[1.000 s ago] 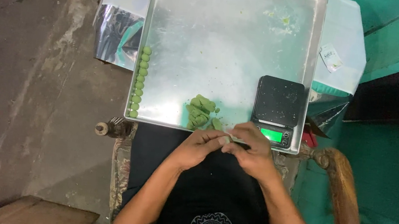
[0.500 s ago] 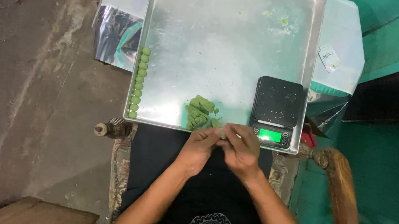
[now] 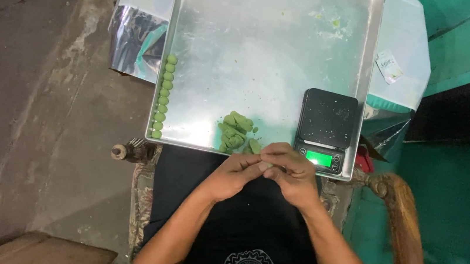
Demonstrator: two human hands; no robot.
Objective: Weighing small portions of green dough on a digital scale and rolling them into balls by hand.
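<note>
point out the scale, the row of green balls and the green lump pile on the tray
scale (image 3: 328,119): head view, middle of its black weighing plate
row of green balls (image 3: 164,92): head view, a ball midway down the row at the tray's left edge
green lump pile (image 3: 237,130): head view, centre of the heap

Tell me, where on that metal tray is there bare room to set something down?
The tray is bare across its middle and far part, between the row of green balls at its left edge and the black scale. The near edge is crowded: green pile, scale, both hands.
</note>
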